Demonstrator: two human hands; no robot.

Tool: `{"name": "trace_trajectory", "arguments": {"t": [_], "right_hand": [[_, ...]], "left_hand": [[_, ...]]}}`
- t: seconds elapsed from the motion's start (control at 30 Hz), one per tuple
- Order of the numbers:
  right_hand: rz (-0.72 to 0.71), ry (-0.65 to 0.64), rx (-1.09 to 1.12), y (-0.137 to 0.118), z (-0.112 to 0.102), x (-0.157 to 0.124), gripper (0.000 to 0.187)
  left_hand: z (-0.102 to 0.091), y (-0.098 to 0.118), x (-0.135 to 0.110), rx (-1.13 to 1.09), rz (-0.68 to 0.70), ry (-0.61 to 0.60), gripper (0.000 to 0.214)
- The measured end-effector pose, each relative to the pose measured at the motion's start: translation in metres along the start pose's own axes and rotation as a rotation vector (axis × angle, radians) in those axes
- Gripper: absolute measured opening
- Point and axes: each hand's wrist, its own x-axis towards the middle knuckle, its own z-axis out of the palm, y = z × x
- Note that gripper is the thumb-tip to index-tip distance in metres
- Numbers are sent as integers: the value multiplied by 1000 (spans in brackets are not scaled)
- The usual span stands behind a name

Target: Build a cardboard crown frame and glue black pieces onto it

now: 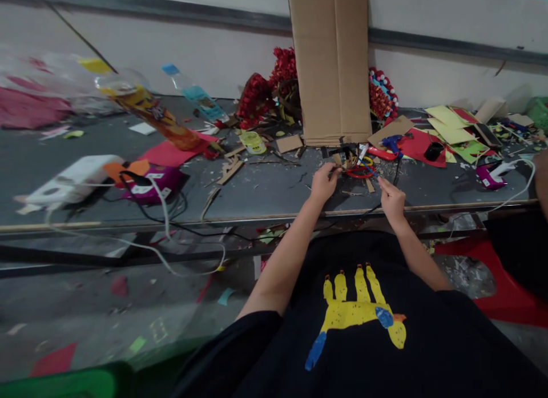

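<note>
My left hand (324,183) is closed in a pinch over the tabletop, on a small brown cardboard piece (338,160). To its right, my right hand (391,199) is closed around the end of a thin blue stick (371,171), whose exact kind is too small to tell. The stick points toward the small pieces near my left fingers. Between the hands, red loops (359,173), perhaps scissor handles, lie on the table. A white-and-red tool (382,153) and a blue glue gun (391,143) rest just behind my right hand.
A tall cardboard sheet (334,67) leans against the wall. Red decorated pieces (257,98) stand beside it. Bottles (158,118), a white power strip (71,181) and cables occupy the left. Coloured paper (449,127) lies right; another person's arm (542,178) shows at the edge.
</note>
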Motion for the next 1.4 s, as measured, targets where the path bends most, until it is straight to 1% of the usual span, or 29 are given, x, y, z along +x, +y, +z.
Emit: {"name": "trace_trajectory", "arguments": {"t": [0.13, 0.27, 0.47, 0.77, 0.87, 0.97, 1.07, 1.17, 1.27, 1.4], "right_hand": [[-28, -12, -44, -1, 1, 0, 42], [-71, -6, -65, -3, -1, 0, 42], [-23, -73, -80, -5, -3, 0, 43], [-82, -28, -119, -1, 0, -1, 41], [-69, -38, -101, 0, 1, -1, 41], [-9, -31, -47, 0, 0, 0, 41], [13, -27, 29, -1, -1, 0, 42], [-41, -52, 80, -3, -3, 0, 42], [-75, -54, 86, -5, -4, 0, 41], [-93, -69, 62, -4, -4, -1, 41]], "left_hand": [[-2, 1, 0, 11, -35, -20, 15], [-1, 1, 1, -7, -53, -6, 14], [-2, 2, 2, -44, -75, 25, 14], [-1, 1, 4, -98, -136, 64, 15], [-1, -1, 4, -128, -165, 85, 17], [-2, -2, 5, -151, -184, 93, 18], [-1, 0, 4, -148, -176, 81, 18], [0, 0, 4, -126, -124, 57, 17], [3, 0, 3, -90, -61, 52, 17], [4, 0, 3, -72, -53, 56, 18]]}}
